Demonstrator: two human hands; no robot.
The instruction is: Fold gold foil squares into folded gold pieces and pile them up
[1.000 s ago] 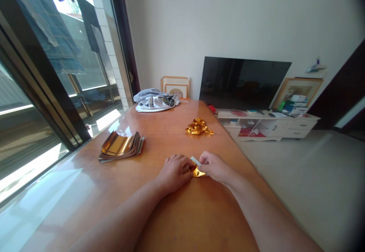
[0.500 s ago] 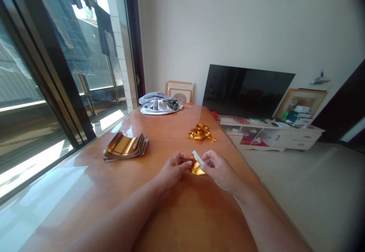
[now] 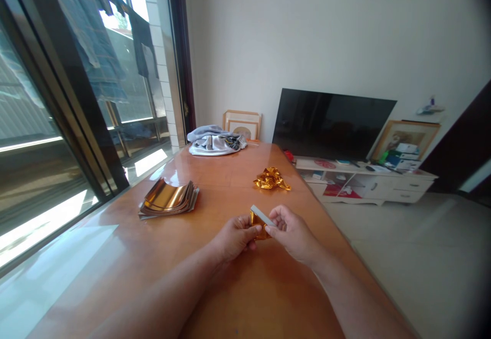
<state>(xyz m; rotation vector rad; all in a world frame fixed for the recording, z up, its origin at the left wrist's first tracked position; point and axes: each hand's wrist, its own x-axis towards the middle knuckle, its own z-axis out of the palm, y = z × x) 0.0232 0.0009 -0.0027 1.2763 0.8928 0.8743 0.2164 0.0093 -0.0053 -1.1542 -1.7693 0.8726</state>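
A small folded piece of gold foil paper (image 3: 258, 225) with a pale silver back edge is pinched between my two hands above the table. My left hand (image 3: 236, 236) grips its near side, and the fingers of my right hand (image 3: 291, 232) pinch its right edge. Much of the piece is hidden by my fingers. Farther off on the wooden table (image 3: 215, 175) lie a crumpled gold foil ball (image 3: 271, 178) and, to the left, a curled stack of gold foil sheets (image 3: 166, 198).
A grey-white cloth bundle (image 3: 215, 143) sits at the table's far end. Beyond the right edge stand a black television (image 3: 332, 124) and a white cabinet (image 3: 364, 181) holding small items. A glass window door (image 3: 76, 124) runs along the left.
The foil piece has turned in my fingers, its silver edge now lying more to the right and its gold face showing less. My view has tilted upward slightly since the oldest frame.
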